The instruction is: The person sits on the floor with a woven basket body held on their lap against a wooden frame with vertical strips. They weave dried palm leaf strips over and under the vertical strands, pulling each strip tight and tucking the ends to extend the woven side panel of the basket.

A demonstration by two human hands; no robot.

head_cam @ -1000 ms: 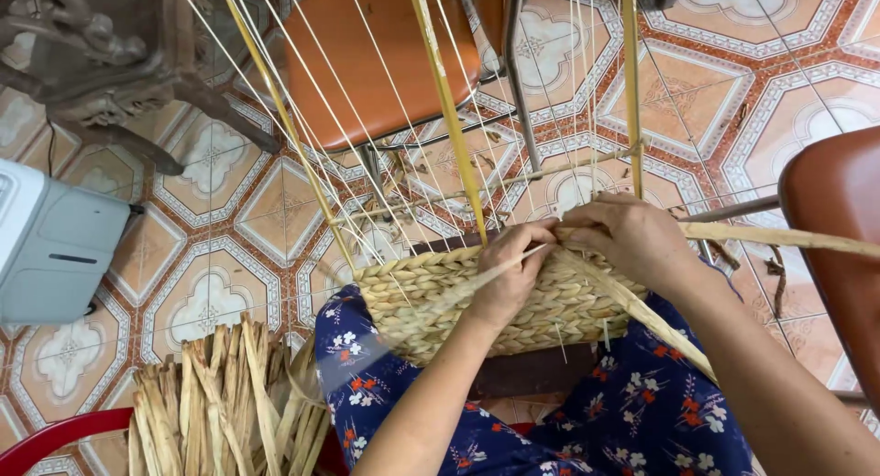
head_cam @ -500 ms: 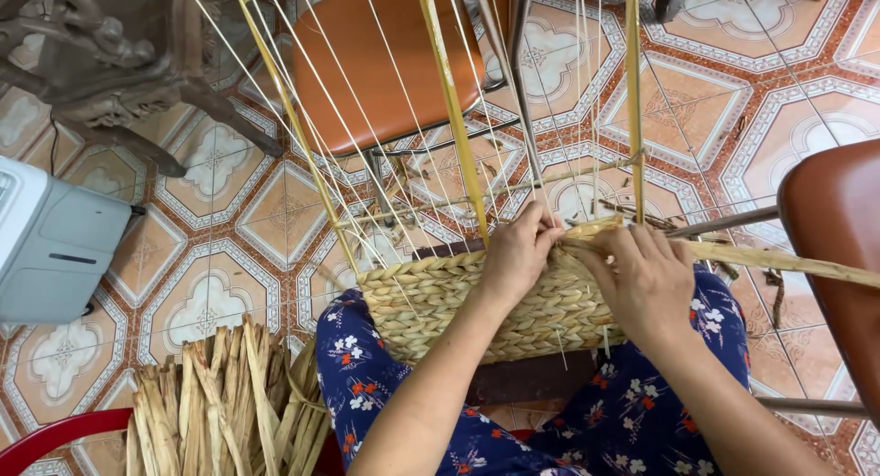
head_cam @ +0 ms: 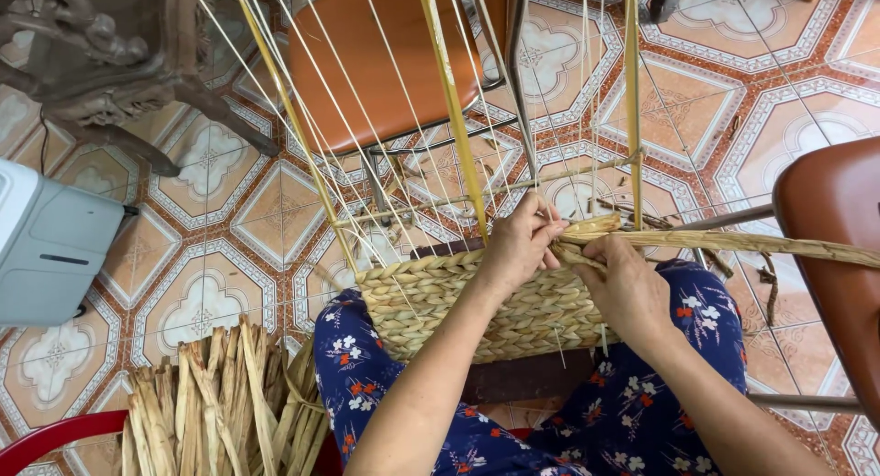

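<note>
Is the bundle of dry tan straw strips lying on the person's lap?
No: the bundle of dry tan straw strips lies beside the lap at lower left, while the woven straw basket rests on the lap.

Orange chair seat (head_cam: 385, 64), grey box (head_cam: 50, 247), dried reed bundle (head_cam: 220, 403)

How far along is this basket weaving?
Done: several braided rows form the woven basket wall at the frame's base. In hand: the left hand and right hand work a braided strand into the top row. Left: the white warp strings above are bare.
</note>
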